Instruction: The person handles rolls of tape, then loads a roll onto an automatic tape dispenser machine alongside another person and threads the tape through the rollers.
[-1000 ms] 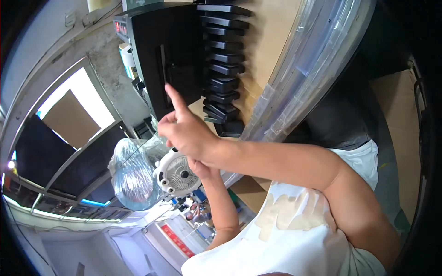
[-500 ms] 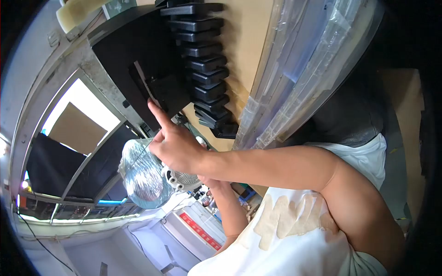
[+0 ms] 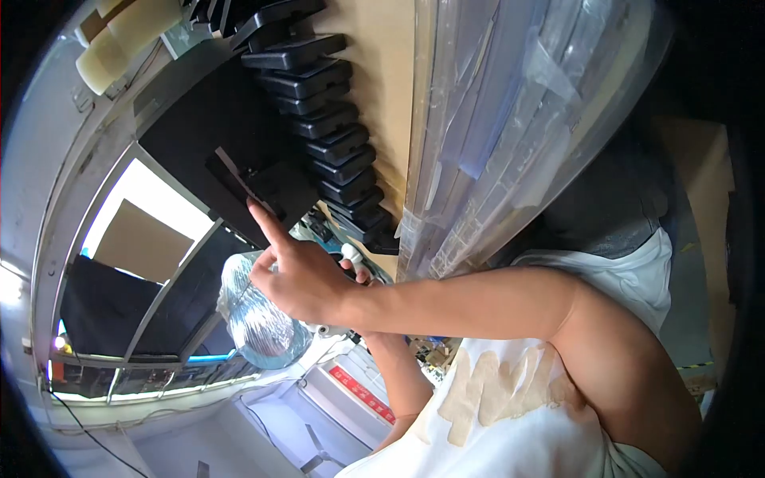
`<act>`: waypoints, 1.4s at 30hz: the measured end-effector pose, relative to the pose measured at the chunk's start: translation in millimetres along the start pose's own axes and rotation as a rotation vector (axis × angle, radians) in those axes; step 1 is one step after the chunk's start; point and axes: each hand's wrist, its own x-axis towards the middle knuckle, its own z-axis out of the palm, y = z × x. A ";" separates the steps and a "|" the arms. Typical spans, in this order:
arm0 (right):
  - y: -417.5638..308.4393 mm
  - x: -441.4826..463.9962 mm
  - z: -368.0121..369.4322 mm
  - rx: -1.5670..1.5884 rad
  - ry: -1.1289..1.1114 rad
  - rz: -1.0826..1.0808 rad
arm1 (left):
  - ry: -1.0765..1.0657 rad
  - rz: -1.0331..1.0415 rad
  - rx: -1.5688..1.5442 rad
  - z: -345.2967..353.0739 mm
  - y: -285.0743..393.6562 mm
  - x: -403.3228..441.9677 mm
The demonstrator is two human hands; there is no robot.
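My right hand (image 3: 303, 279) crosses the middle of the view with its index finger stretched out. That fingertip is at the lower edge of the slot (image 3: 239, 179) on a black panel (image 3: 203, 111); whether they touch is unclear. The other fingers are bent, and nothing shows in them. Behind its wrist is my left hand (image 3: 364, 276), mostly hidden, its visible fingers curled around a dark part. White round pieces (image 3: 351, 254) stand out beside it. A silvery plastic-wrapped bundle (image 3: 267, 319) hangs behind my right hand.
A row of black blocks (image 3: 323, 119) runs along a tan board (image 3: 382, 103). Long clear plastic-wrapped strips (image 3: 510, 111) lie beside it. Cardboard (image 3: 693, 175) is at the far right. Windows and a ceiling fan (image 3: 319, 456) show in the background.
The view has turned, and the panel and blocks now appear further left and lower. My right index finger stays near the slot. The white fan face seen earlier is now mostly hidden behind my right hand.
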 end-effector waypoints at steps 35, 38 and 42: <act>5.5 -1.5 3.7 0.107 -0.078 -0.004 | -0.124 -0.117 -0.100 21.4 -5.0 4.9; 5.8 -0.4 2.2 0.099 -0.053 -0.006 | -0.138 -0.125 -0.111 8.4 -3.4 7.1; 5.9 0.3 1.9 0.108 -0.009 -0.026 | -0.152 -0.107 -0.077 0.6 -4.9 1.7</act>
